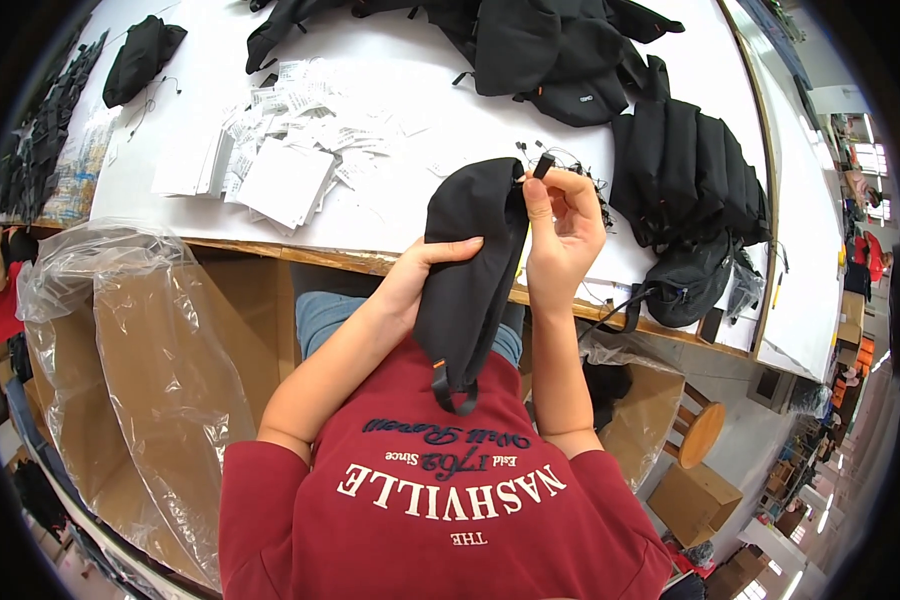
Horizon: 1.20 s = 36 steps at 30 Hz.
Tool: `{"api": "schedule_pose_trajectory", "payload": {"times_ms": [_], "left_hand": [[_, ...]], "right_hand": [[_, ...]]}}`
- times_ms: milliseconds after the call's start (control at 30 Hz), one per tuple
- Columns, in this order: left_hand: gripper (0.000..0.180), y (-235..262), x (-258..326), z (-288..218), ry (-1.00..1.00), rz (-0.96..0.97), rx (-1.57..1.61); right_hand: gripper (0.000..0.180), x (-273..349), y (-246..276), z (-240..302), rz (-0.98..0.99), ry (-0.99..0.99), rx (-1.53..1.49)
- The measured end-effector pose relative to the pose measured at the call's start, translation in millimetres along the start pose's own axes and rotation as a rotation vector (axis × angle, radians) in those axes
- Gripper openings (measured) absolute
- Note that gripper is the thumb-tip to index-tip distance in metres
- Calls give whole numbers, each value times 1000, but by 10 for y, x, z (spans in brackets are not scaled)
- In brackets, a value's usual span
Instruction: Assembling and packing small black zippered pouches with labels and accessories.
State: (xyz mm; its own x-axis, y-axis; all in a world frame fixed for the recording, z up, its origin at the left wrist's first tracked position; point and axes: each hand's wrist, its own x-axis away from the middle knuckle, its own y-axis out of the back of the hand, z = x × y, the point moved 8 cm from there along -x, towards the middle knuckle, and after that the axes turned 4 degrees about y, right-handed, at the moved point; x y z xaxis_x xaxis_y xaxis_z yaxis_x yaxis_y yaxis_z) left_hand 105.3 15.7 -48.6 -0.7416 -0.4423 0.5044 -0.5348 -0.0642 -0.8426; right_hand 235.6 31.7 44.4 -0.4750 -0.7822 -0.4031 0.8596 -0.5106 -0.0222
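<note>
Table (410, 215) edge runs in a slant just past both hands, white on top with a brown wood rim. Bare white room on it sits right behind the hands; a heap of white paper tags (275, 150) lies to the left and a row of black bags (685, 165) stands to the right, with more black bags (550, 50) at the far side. One big cardboard box lined with clear plastic (160, 370) stands low on the left, near the left elbow. Another box (635, 390) with plastic stands low on the right.

A black pouch (470, 270) hangs over the table edge and the lap, between the two hands. Left hand (420, 275) is curled around its left side, fingers across the front, gripping it. Right hand (565, 235) touches the pouch top and pinches a small black clip (543, 165) between thumb and fingertip, other fingers bent loosely
</note>
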Motion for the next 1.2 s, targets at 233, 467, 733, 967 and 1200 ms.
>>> {"api": "schedule_pose_trajectory", "payload": {"times_ms": [233,467,733,967,1200], "left_hand": [[22,-37,9,95,105,-20,73],[25,161,-73,-171,35,20,247],[23,309,-103,-472,-75,174,245],[27,411,-59,-573,-132,117,253],[26,385,92,-739,-292,-122,68]], "right_hand": [[10,30,92,6,-32,-12,49],[12,505,-203,53,181,-137,1],[11,666,-380,231,347,-180,-9],[11,737,-454,279,403,-171,-19],[35,467,-310,472,419,170,348]]}}
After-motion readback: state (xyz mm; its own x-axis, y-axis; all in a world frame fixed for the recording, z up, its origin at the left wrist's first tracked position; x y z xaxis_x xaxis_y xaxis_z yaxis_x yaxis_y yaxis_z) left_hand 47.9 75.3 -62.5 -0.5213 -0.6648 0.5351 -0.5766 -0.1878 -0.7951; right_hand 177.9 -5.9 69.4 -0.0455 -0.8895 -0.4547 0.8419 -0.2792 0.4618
